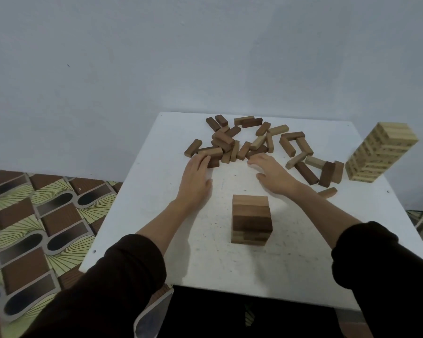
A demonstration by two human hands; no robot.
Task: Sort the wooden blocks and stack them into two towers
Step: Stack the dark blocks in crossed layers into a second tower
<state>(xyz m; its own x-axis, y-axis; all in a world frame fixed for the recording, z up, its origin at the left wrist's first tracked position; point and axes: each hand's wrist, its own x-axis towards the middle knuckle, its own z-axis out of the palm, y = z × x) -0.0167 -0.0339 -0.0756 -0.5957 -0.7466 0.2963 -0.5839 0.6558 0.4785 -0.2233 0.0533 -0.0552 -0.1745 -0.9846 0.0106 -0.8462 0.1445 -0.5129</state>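
A short tower of dark brown blocks (pixel 251 219) stands in the middle of the white table (pixel 156 215). A tall tower of pale blocks (pixel 379 152) stands at the right edge. Several loose brown blocks lie in a pile (pixel 232 142) at the far side, with more scattered to the right (pixel 310 167). My left hand (pixel 197 176) lies flat, its fingertips touching a dark block at the pile's near left edge. My right hand (pixel 270 170) is spread flat, fingers reaching the pile's near edge. Neither hand holds a block.
One stray block (pixel 327 192) lies by my right wrist. A blue-grey wall (pixel 205 57) rises just behind the table. Patterned floor (pixel 34 228) shows to the left. The pale tower stands close to the table's right edge.
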